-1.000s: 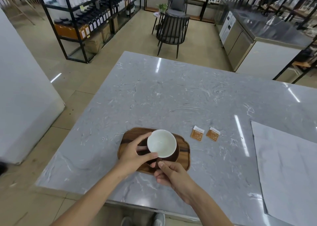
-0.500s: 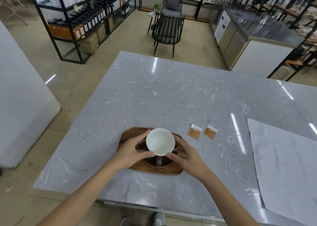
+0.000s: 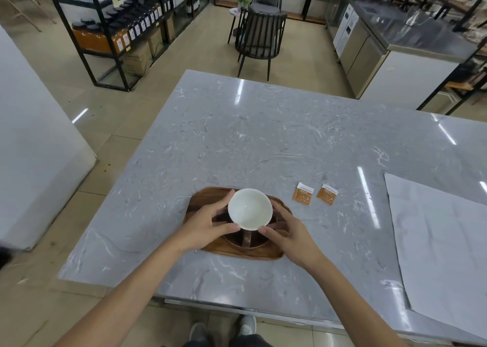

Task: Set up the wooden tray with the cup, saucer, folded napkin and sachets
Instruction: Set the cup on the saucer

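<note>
Both hands grip the round white ceramic cup (image 3: 249,209): left hand (image 3: 208,221), right hand (image 3: 288,232). Cup sits over dark wooden saucer (image 3: 246,241) on oval wooden tray (image 3: 200,204). Two orange paper sachets (image 3: 303,194) beyond right hand, unplaced; napkin not identified.

Head camera looks steeply down, close over the marble table (image 3: 263,141).

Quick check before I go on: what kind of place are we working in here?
Probably a café or tea shop's stock and prep area: black shelving lined with labelled jars, a stainless counter, and a chair beyond the marble table.
</note>
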A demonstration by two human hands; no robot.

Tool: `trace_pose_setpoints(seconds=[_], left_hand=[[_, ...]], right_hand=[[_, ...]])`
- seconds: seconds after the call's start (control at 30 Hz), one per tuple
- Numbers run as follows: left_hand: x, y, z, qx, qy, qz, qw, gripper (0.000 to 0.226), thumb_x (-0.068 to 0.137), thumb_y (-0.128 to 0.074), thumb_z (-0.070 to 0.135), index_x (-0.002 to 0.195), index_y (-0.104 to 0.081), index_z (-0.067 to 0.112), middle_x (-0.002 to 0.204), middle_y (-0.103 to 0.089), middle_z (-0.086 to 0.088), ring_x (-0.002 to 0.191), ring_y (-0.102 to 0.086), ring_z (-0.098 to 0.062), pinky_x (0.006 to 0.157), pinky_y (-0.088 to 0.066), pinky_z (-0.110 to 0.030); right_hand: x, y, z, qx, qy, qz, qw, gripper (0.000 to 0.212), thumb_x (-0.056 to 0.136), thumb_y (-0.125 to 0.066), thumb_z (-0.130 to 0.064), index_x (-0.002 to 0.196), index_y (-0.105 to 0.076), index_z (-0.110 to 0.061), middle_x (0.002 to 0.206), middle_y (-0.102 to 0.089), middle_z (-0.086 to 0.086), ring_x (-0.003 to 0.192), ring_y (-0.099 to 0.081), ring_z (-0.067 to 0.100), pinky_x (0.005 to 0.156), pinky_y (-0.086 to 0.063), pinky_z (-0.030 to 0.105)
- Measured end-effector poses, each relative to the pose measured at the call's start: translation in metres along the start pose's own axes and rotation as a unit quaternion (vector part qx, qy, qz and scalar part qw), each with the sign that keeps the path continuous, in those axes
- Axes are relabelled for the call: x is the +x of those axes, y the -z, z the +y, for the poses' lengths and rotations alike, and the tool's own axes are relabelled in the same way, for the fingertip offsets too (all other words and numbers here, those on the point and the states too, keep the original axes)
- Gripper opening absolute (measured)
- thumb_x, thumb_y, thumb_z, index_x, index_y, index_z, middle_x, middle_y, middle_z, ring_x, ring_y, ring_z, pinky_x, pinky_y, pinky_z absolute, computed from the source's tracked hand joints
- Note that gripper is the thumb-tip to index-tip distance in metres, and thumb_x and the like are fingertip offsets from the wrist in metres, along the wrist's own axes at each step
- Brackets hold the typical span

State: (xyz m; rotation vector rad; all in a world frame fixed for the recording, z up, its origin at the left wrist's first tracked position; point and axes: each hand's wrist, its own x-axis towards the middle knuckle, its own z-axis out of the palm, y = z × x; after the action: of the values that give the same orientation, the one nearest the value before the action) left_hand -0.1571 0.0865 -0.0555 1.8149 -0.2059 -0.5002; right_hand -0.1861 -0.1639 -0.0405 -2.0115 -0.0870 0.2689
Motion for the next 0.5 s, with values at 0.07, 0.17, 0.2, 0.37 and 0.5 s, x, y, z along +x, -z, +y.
trace_pose_setpoints(seconds=[0.07,0.17,0.2,0.37,0.5], left_hand=[[-0.0007,-0.0004,-0.0001,-0.001,-0.001,0.003,1.0,0.092,0.086,-0.079,0.025,0.157,-0.023,0.037,0.141,-0.041,0.042,0.132,-0.039,0.019,0.093,-0.045,-0.004],[-0.0018,-0.0008,0.0013,-0.003,0.003,0.009,1.0,0.09,0.084,-0.081,0.025,0.153,-0.027,0.045,0.137,-0.046,0.043,0.128,-0.043,0.021,0.091,-0.047,-0.004],[-0.0024,-0.0008,0.0021,-0.002,0.005,0.01,1.0,0.088,0.084,-0.081,0.024,0.15,-0.028,0.051,0.134,-0.048,0.046,0.127,-0.044,0.021,0.09,-0.047,-0.004],[-0.003,-0.0024,0.002,-0.014,0.004,0.024,1.0,0.088,0.082,-0.082,0.024,0.148,-0.031,0.051,0.143,-0.046,0.033,0.127,-0.047,0.012,0.089,-0.047,-0.004],[-0.004,-0.0047,0.0013,-0.018,0.0,0.028,0.999,0.091,0.083,-0.082,0.024,0.156,-0.028,0.038,0.154,-0.042,0.019,0.137,-0.045,-0.002,0.095,-0.047,-0.008]], right_hand=[[-0.0006,-0.0012,-0.0007,-0.003,0.0,-0.001,1.0,0.065,0.088,-0.076,-0.042,0.142,-0.041,-0.053,0.132,-0.057,-0.026,0.102,-0.07,-0.002,0.078,-0.051,0.005],[-0.0004,-0.0015,-0.0008,-0.006,-0.002,-0.006,1.0,0.066,0.09,-0.074,-0.039,0.146,-0.04,-0.049,0.134,-0.055,-0.026,0.103,-0.069,-0.002,0.079,-0.051,0.005],[-0.0007,-0.0014,-0.0012,-0.007,-0.004,-0.01,1.0,0.066,0.091,-0.074,-0.038,0.147,-0.04,-0.048,0.135,-0.055,-0.026,0.104,-0.069,-0.002,0.079,-0.051,0.005],[-0.0026,-0.0026,-0.0028,-0.017,-0.017,-0.02,1.0,0.07,0.095,-0.069,-0.036,0.155,-0.032,-0.041,0.139,-0.053,-0.025,0.106,-0.068,-0.003,0.082,-0.053,0.01],[-0.0029,-0.0046,-0.0014,-0.021,-0.021,-0.018,0.999,0.071,0.096,-0.067,-0.037,0.156,-0.029,-0.042,0.117,-0.061,-0.041,0.105,-0.068,-0.003,0.086,-0.05,0.012]])
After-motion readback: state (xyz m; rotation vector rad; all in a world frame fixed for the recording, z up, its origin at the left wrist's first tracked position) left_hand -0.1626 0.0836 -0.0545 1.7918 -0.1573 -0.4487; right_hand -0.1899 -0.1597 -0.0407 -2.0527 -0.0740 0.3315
